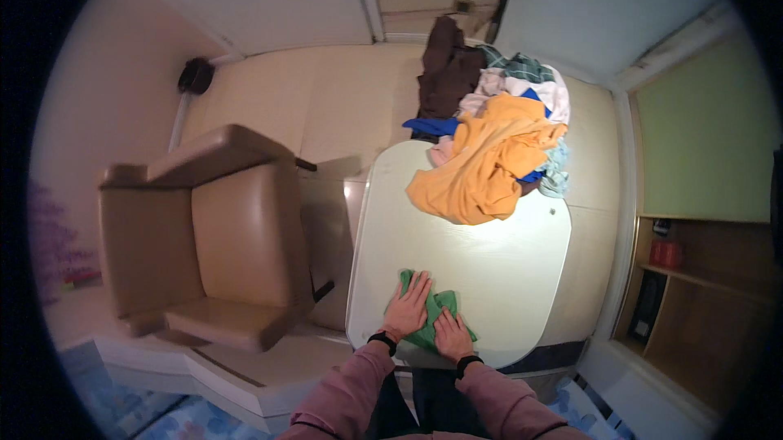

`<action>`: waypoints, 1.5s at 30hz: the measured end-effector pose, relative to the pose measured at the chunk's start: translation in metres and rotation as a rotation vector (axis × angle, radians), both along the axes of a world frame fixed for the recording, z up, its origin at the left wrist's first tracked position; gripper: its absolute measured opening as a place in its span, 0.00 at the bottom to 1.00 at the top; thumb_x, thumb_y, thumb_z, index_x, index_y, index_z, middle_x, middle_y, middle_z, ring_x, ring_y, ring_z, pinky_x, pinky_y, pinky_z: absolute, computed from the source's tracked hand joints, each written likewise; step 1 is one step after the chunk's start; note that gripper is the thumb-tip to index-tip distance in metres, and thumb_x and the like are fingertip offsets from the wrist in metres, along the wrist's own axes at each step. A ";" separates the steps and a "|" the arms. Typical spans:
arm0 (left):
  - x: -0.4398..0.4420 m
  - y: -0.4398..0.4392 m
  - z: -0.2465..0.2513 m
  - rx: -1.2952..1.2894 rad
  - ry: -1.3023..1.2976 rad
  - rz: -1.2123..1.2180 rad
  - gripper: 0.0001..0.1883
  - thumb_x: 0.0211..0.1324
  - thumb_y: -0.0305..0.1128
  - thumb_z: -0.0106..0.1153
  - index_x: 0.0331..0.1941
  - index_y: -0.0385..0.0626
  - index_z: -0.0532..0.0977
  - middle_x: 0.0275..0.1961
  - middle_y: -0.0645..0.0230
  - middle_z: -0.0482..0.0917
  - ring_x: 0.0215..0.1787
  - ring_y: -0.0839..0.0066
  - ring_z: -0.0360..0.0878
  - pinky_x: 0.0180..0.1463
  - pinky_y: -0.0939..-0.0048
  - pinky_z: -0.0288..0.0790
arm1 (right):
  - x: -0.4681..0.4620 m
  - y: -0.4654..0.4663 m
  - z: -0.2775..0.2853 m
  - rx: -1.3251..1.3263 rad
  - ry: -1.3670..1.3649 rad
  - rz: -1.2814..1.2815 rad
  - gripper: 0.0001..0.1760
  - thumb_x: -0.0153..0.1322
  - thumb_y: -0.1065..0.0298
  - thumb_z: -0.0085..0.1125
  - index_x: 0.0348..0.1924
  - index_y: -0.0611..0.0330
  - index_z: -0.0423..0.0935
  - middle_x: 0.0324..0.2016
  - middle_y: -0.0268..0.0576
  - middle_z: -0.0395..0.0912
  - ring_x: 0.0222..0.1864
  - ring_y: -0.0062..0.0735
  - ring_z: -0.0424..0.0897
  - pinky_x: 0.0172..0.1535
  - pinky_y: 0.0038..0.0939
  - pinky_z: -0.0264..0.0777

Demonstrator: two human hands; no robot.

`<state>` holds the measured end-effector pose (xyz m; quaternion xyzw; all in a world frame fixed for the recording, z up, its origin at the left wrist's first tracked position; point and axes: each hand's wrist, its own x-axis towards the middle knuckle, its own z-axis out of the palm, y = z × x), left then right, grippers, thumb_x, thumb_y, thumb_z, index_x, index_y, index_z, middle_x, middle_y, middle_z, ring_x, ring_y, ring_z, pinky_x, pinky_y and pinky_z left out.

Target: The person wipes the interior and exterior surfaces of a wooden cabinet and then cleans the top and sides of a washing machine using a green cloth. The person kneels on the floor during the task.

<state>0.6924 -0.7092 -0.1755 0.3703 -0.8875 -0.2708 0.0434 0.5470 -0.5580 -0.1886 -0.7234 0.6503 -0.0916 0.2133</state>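
A small green cloth lies on the white table at its near edge. My left hand rests flat on the left part of the cloth, fingers pointing away from me. On the right part of the same cloth lies my right hand, its fingers slightly bent and its grip unclear. Beyond both hands, an orange garment covers the table's far side, on a heap with a dark brown garment, a green plaid cloth, a light blue cloth and white and blue fabrics.
A tan padded armchair stands left of the table. At the right is a wooden shelf unit holding a red box. A dark bin-like object sits by the far left wall.
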 end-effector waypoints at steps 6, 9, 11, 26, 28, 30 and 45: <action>-0.003 0.003 0.005 0.004 -0.070 -0.008 0.40 0.54 0.30 0.55 0.75 0.42 0.60 0.81 0.58 0.56 0.82 0.54 0.55 0.76 0.40 0.56 | -0.004 0.001 0.002 -0.022 -0.038 0.023 0.21 0.70 0.65 0.59 0.56 0.59 0.76 0.61 0.48 0.75 0.72 0.44 0.67 0.71 0.54 0.61; -0.002 0.002 0.002 0.052 -0.100 -0.021 0.42 0.53 0.30 0.54 0.76 0.42 0.59 0.81 0.58 0.56 0.82 0.51 0.53 0.77 0.37 0.53 | -0.004 0.000 0.003 -0.014 -0.035 0.038 0.22 0.71 0.62 0.58 0.58 0.59 0.75 0.63 0.46 0.74 0.74 0.43 0.65 0.73 0.52 0.58; -0.002 0.001 -0.001 0.061 -0.094 -0.042 0.43 0.53 0.30 0.54 0.77 0.42 0.58 0.82 0.57 0.55 0.83 0.47 0.50 0.79 0.36 0.49 | -0.004 0.000 0.004 0.019 -0.033 0.044 0.24 0.72 0.61 0.58 0.60 0.58 0.75 0.64 0.45 0.73 0.75 0.42 0.63 0.74 0.51 0.56; -0.007 -0.001 -0.002 0.189 -0.379 -0.199 0.39 0.62 0.41 0.55 0.76 0.45 0.59 0.81 0.48 0.52 0.80 0.32 0.46 0.77 0.28 0.44 | 0.003 0.002 0.008 -0.052 -0.051 -0.283 0.31 0.73 0.57 0.54 0.69 0.54 0.71 0.73 0.38 0.66 0.76 0.35 0.61 0.77 0.45 0.50; -0.010 -0.003 0.001 0.201 -0.410 -0.291 0.39 0.63 0.44 0.54 0.76 0.46 0.59 0.81 0.48 0.52 0.80 0.31 0.48 0.77 0.28 0.44 | 0.004 0.000 0.010 0.025 -0.013 -0.344 0.31 0.72 0.59 0.54 0.69 0.52 0.71 0.73 0.35 0.67 0.74 0.33 0.65 0.76 0.43 0.52; -0.010 -0.004 0.004 0.209 -0.384 -0.379 0.40 0.62 0.46 0.52 0.76 0.45 0.58 0.80 0.46 0.51 0.79 0.31 0.48 0.76 0.27 0.43 | 0.004 0.000 0.010 0.027 0.005 -0.426 0.31 0.71 0.60 0.54 0.69 0.50 0.71 0.73 0.34 0.67 0.73 0.32 0.66 0.75 0.42 0.54; 0.008 -0.002 -0.013 0.007 -0.185 -0.730 0.40 0.64 0.48 0.49 0.77 0.44 0.55 0.81 0.39 0.48 0.80 0.29 0.43 0.75 0.23 0.41 | 0.010 0.000 0.009 -0.051 0.020 -0.581 0.28 0.77 0.62 0.45 0.71 0.51 0.69 0.75 0.35 0.63 0.77 0.28 0.59 0.78 0.42 0.48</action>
